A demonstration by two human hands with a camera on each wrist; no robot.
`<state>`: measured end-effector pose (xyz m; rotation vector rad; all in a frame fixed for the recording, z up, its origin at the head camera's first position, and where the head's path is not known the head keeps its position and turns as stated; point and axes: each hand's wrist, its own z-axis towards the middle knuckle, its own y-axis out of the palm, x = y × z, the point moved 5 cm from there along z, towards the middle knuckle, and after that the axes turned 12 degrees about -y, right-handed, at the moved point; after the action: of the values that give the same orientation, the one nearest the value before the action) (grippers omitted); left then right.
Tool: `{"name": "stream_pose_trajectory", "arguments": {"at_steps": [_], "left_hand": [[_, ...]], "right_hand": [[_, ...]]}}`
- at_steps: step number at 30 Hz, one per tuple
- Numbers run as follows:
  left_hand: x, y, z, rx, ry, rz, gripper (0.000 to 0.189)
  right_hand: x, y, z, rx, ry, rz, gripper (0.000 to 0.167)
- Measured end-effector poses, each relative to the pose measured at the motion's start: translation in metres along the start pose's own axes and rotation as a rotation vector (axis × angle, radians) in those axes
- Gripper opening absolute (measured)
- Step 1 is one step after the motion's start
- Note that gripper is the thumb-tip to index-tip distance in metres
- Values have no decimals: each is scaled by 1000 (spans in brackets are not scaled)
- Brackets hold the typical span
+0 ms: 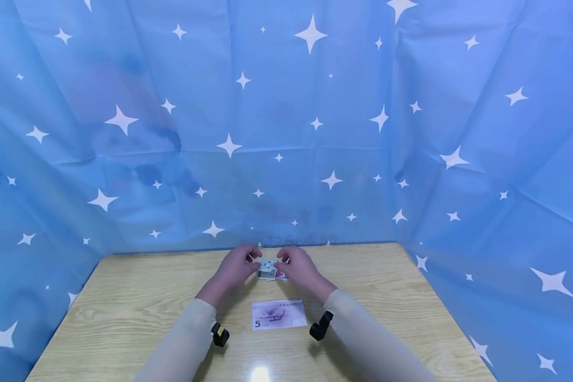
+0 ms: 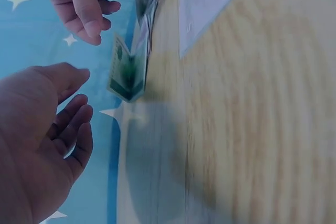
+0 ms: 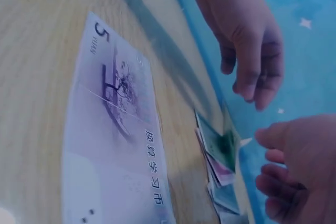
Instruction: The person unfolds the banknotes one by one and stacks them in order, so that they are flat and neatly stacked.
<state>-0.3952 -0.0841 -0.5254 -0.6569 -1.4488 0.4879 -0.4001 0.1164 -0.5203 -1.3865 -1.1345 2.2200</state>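
Observation:
Near the table's back edge lies a small pile of folded play banknotes [image 1: 267, 269]. My left hand [image 1: 236, 268] is at its left side and my right hand [image 1: 300, 268] at its right. In the left wrist view, a green folded note [image 2: 128, 72] stands partly unfolded, apart from the loosely curved fingers of both hands. Green and pinkish notes [image 3: 218, 148] overlap in the right wrist view, with nothing in either hand's fingers. Closer to me, a purple 5 yuan note [image 1: 279, 314] lies flat, a crease across it.
Pale wood-grain table [image 1: 138, 307] under everything. A blue curtain [image 1: 277, 201] with white stars hangs right behind the back edge and along both sides. Black wrist cameras [image 1: 321, 326] hang below the sleeves.

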Motion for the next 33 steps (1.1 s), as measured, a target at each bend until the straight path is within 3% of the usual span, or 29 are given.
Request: {"name": "stream_pose_trajectory", "arguments": {"at_steps": [7, 17, 25, 33], "left_hand": [[-7, 10, 12, -70, 8, 75, 43], [-7, 24, 17, -110, 55, 180, 53], [-6, 27, 16, -96, 66, 204, 51], [-9, 29, 16, -72, 60, 164, 48]], "right_hand": [[7, 15, 12, -93, 78, -19, 45], [13, 24, 17, -123, 58, -133, 46], [8, 26, 16, -132, 29, -180, 36], [6, 25, 11, -94, 21, -150, 43]]}}
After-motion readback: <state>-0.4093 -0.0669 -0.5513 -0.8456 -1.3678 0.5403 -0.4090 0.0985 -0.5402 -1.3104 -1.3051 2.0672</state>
